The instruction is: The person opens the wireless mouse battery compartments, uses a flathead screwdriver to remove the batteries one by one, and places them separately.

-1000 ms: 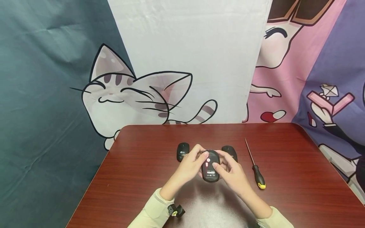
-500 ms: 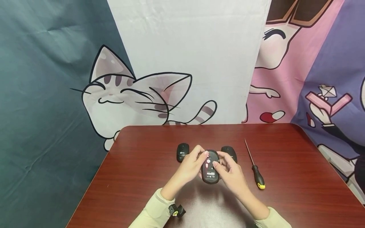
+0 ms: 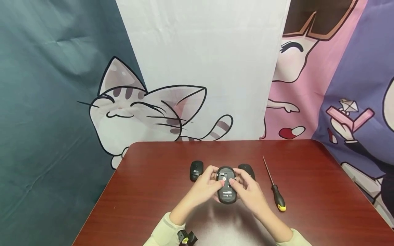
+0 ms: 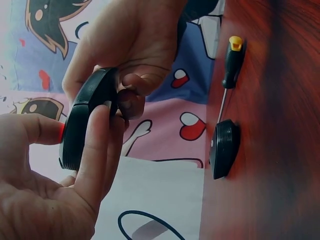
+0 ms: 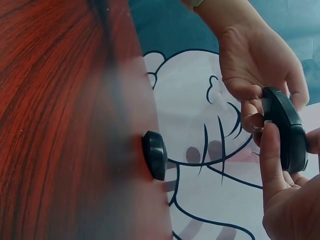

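A black computer mouse (image 3: 226,197) is held above the table between both hands, its labelled underside turned up toward the head camera. My left hand (image 3: 203,187) grips its left side, the thumb pressing on the underside. Red light glows on that thumb's tip (image 4: 61,133) in the left wrist view. My right hand (image 3: 250,193) holds the right side, thumb on the underside near the middle and fingers around the edge. A small recess shows near the mouse's upper end. Side-on, the mouse (image 5: 286,131) appears tilted in the right wrist view, with fingertips on both its faces.
A second black mouse (image 3: 196,170) lies on the table (image 3: 147,191) behind the left hand. Another black mouse (image 3: 247,171) sits partly hidden behind the right hand. Farther right lies a screwdriver (image 3: 278,197) with a black and yellow handle. A printed cartoon backdrop (image 3: 209,51) hangs behind.
My left thumb has slid down the mouse's underside from its upper end, where a recess now shows. The right hand keeps its grip. The head view has tilted slightly upward.
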`<control>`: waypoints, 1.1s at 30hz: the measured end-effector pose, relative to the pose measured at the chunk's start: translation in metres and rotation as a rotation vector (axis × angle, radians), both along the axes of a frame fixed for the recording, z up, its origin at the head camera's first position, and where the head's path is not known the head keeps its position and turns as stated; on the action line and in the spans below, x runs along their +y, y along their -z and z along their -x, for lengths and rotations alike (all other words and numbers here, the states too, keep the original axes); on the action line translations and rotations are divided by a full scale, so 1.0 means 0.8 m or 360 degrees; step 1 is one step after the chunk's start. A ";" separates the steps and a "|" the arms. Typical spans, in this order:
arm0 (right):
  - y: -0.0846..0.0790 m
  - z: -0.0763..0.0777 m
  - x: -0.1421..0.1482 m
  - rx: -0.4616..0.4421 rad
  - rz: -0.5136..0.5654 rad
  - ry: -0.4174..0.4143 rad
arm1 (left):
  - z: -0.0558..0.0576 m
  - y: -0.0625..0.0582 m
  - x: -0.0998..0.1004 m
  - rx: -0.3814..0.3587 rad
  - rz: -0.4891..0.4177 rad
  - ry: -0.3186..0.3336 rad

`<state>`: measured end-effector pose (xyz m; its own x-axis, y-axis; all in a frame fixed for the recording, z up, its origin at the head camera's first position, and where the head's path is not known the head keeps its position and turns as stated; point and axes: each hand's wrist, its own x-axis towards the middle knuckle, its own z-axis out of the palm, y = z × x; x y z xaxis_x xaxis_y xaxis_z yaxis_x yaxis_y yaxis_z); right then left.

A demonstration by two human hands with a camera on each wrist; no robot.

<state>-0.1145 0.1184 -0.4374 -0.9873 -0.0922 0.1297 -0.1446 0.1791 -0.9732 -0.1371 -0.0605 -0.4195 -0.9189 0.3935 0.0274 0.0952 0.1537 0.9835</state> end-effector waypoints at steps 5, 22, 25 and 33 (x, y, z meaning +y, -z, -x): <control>0.001 -0.001 -0.001 0.0009 -0.0001 -0.0004 | -0.004 0.001 -0.002 -0.0031 -0.0036 0.0012; -0.015 0.016 0.014 -0.0078 -0.0196 -0.0041 | -0.016 -0.013 -0.002 -0.0022 -0.0063 -0.0014; -0.024 0.025 0.022 -0.0123 -0.0106 -0.0149 | -0.020 -0.023 -0.002 -0.0037 -0.0092 0.0010; -0.046 0.038 0.039 -0.0206 -0.0184 -0.0265 | -0.009 -0.006 0.000 -0.0046 -0.0104 0.0028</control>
